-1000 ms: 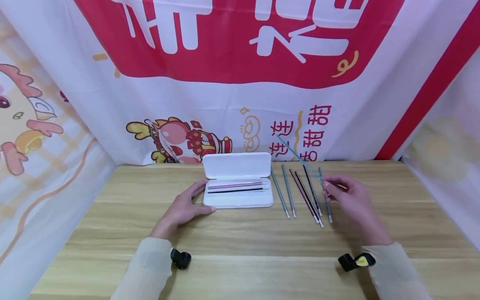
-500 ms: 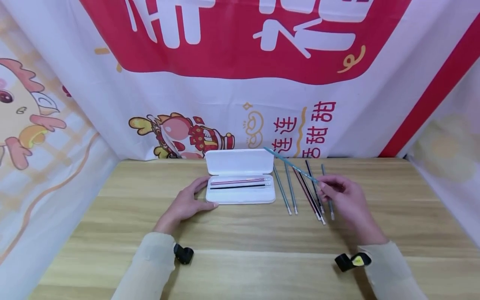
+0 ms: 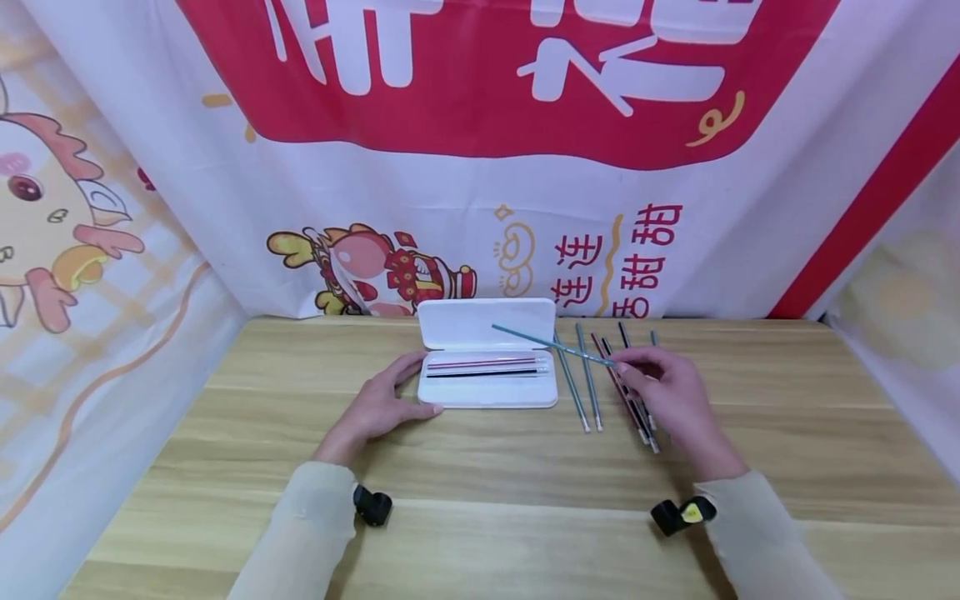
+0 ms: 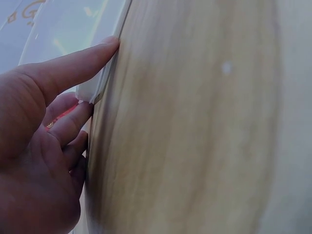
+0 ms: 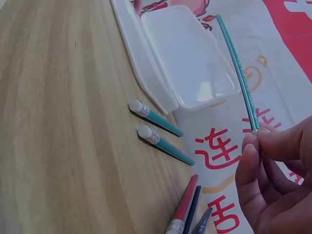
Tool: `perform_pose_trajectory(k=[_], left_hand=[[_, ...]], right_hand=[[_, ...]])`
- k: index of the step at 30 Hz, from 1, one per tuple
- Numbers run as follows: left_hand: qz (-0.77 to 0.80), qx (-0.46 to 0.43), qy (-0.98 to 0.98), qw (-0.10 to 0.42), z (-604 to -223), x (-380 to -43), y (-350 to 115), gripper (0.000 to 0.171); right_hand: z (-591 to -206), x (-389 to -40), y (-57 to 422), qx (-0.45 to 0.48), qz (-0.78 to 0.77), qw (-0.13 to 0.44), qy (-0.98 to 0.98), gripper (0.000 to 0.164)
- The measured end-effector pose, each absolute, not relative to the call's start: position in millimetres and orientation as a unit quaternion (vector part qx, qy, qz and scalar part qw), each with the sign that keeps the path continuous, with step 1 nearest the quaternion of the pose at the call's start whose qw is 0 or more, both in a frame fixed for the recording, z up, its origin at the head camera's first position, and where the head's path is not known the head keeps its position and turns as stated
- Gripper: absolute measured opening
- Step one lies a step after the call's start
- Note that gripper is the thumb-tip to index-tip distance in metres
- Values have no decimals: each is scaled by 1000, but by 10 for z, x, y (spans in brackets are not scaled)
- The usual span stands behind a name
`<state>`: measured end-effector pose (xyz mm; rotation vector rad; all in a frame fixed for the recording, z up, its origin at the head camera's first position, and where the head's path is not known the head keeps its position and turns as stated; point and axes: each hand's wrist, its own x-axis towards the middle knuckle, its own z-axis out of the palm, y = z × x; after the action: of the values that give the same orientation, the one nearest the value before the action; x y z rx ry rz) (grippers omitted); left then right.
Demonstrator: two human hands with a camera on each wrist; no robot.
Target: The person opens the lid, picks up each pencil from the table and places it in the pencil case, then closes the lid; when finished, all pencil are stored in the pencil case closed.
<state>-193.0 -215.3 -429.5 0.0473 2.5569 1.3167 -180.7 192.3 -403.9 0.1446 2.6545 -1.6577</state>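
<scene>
A white pencil case (image 3: 491, 396) lies on the table with its lid (image 3: 450, 325) raised at the back. Inside it are a dark red pencil (image 3: 480, 363) and a black pencil (image 3: 480, 374). My left hand (image 3: 378, 410) grips the case's left end, thumb along the front edge and fingers at the side. Between thumb and fingertips, my right hand (image 3: 669, 393) pinches a teal pencil (image 5: 238, 70) near its end. That pencil is held up and slants leftward, its far end in front of the lid in the head view.
Right of the case lie two teal pencils (image 3: 573, 392). Further right, a dark red pencil (image 3: 618, 387) and several darker ones are partly hidden by my right hand. A printed white and red cloth (image 3: 420, 183) hangs behind the wooden table (image 3: 480, 475).
My right hand has moved left with the teal pencil, whose far end has swung left and down toward the case. The left hand stays at the case.
</scene>
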Motion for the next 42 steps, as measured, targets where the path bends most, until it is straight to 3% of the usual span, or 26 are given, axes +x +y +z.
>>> perform_pose_trajectory(k=[21,28,42], left_hand=[[444,15,885,137,-4274,-1887,-2164,90],[443,18,886,136,-4287,-1892,-2154,90],[441,21,887,134,-4277,-1926,-2154,91]], right_hand=[[-4140,-2135,1477,-15,-492,27,870,21],[-4184,-2238,1365,-46,-465,3,884,18],[-4166,-2325,1420,-22,-433,1,901,19]])
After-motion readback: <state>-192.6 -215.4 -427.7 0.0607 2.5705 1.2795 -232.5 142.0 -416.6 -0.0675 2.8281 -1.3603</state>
